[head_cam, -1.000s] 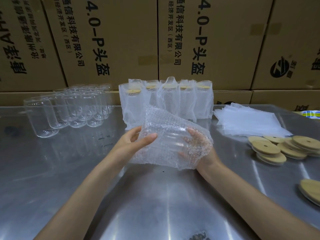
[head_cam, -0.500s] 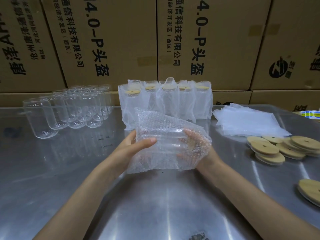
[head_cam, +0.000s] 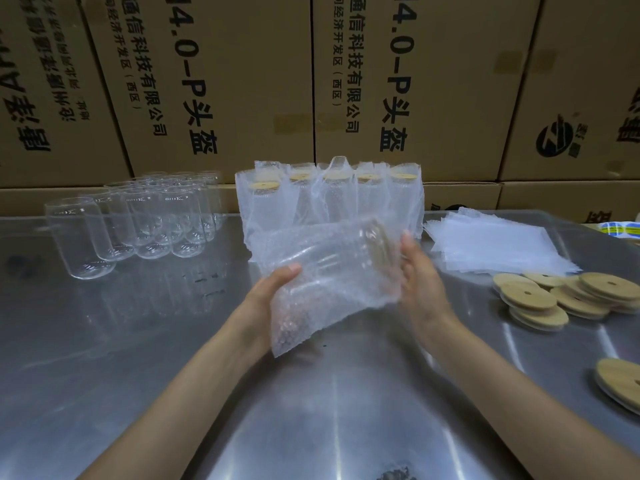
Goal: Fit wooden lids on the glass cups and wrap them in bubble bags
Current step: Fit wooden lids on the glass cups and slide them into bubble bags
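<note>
Dead centre, a clear glass cup capped with a round wooden lid (head_cam: 381,245) lies on its side inside a translucent bubble bag (head_cam: 329,275), lifted off the steel table (head_cam: 138,358). The left hand (head_cam: 268,289) clamps the bag's closed end at eight o'clock; the right hand (head_cam: 420,271), palm flat, presses the lid end at three o'clock, probably seating the cup fully (slack bag still trails below). Wrapped cups (head_cam: 329,199) stand at twelve, bare glass cups (head_cam: 138,220) at ten, flat bubble bags (head_cam: 491,244) at two, spare wooden lids (head_cam: 568,292) at three, all within reach.
</note>
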`<action>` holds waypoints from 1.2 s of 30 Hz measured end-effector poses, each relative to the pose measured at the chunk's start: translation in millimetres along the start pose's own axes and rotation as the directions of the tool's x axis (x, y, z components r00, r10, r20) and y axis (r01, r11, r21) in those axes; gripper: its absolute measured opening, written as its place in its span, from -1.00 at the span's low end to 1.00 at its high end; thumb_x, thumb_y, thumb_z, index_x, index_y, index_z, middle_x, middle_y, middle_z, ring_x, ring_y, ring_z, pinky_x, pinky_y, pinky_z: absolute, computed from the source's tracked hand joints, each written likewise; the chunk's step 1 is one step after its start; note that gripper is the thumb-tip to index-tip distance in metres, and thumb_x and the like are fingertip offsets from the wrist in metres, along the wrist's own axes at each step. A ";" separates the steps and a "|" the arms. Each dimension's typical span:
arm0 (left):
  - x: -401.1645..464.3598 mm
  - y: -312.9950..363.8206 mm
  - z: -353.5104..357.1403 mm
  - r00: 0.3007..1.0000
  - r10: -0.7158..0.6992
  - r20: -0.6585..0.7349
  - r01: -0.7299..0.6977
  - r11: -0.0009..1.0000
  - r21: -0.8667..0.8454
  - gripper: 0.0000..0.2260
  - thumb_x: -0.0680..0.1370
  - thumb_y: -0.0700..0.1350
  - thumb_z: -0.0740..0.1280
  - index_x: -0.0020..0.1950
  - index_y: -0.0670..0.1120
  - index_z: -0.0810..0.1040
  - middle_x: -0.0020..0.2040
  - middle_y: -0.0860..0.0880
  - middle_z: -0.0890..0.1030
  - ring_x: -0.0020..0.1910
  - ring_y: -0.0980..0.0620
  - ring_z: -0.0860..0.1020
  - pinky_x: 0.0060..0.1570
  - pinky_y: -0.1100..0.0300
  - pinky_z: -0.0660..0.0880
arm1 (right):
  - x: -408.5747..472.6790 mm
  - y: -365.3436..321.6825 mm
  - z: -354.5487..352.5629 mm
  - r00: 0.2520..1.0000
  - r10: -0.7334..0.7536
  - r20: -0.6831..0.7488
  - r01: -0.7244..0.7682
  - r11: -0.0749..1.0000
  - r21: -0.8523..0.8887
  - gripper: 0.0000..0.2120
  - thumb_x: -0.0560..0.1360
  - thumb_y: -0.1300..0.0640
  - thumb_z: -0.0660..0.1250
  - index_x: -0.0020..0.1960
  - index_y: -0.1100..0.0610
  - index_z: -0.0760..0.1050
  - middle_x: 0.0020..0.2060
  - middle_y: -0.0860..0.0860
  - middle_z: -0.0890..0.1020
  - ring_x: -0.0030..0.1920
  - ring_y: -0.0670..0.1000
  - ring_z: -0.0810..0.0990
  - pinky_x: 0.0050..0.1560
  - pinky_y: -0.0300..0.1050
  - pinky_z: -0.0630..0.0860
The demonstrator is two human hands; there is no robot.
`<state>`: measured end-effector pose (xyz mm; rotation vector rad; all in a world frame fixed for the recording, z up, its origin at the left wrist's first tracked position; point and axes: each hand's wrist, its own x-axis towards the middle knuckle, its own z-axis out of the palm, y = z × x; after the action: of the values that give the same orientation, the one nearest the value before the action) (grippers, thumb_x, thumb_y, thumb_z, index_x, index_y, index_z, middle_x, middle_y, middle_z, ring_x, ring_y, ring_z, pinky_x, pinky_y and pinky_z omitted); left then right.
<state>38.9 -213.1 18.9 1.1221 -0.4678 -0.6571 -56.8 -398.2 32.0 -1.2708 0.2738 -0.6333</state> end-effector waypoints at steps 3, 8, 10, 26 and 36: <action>-2.5 -1.6 12.3 0.999 0.049 -0.005 -0.049 0.981 -0.189 -0.56 0.44 0.07 0.40 0.29 -0.04 0.55 0.20 -0.10 0.63 0.13 -0.08 0.63 -0.15 0.15 0.61 | 1.0 1.1 -4.7 0.993 0.030 -0.111 -0.026 0.999 0.041 -0.35 0.25 -0.37 0.24 0.24 -0.07 0.34 0.34 -0.01 0.45 0.23 -0.03 0.49 0.28 -0.01 0.38; -7.2 -9.5 33.1 0.981 0.171 -0.090 -0.184 0.968 -0.172 -0.46 0.44 0.01 0.40 0.39 -0.11 0.43 0.24 -0.16 0.60 0.21 -0.12 0.58 0.14 0.05 0.55 | -15.8 15.2 19.7 0.867 0.314 0.387 -0.319 0.946 -0.054 -0.18 0.27 -0.33 0.24 0.43 0.04 0.33 0.35 0.03 0.50 0.35 0.02 0.46 0.43 0.06 0.29; -9.1 -16.9 40.1 0.972 0.196 -0.132 -0.212 0.969 -0.123 -0.39 0.38 -0.03 0.43 0.41 -0.11 0.39 0.22 -0.19 0.60 0.19 -0.15 0.59 0.19 -0.03 0.51 | -27.7 19.7 34.7 0.804 0.258 0.536 -0.336 0.940 0.051 -0.28 0.38 -0.26 0.32 0.41 0.12 0.37 0.31 0.08 0.54 0.33 0.05 0.49 0.43 0.06 0.32; -9.5 -40.4 48.4 0.960 0.230 0.160 -0.259 0.946 0.196 -0.39 0.40 -0.07 0.50 0.41 -0.06 0.39 0.27 -0.09 0.59 0.26 -0.08 0.55 0.27 0.00 0.45 | -10.5 -17.4 10.1 0.990 0.000 0.138 -0.040 0.956 0.289 -0.34 0.29 -0.14 0.50 0.30 0.14 0.52 0.18 0.17 0.62 0.18 0.19 0.61 0.28 0.20 0.45; -16.8 -9.4 39.0 0.936 0.226 0.269 -0.310 0.891 0.332 -0.36 0.34 -0.16 0.52 0.39 -0.09 0.40 0.23 -0.05 0.61 0.23 0.00 0.57 0.09 0.24 0.53 | -27.7 -18.6 22.2 0.885 -0.332 0.326 0.376 0.923 -0.081 -0.47 0.31 0.19 0.47 0.24 0.17 0.44 -0.02 0.01 0.67 0.02 -0.03 0.67 -0.04 -0.22 0.57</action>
<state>-0.8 -230.2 24.4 1.3112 -0.9566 -0.4593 -72.7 -367.2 52.0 -1.5529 -0.1830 -0.7236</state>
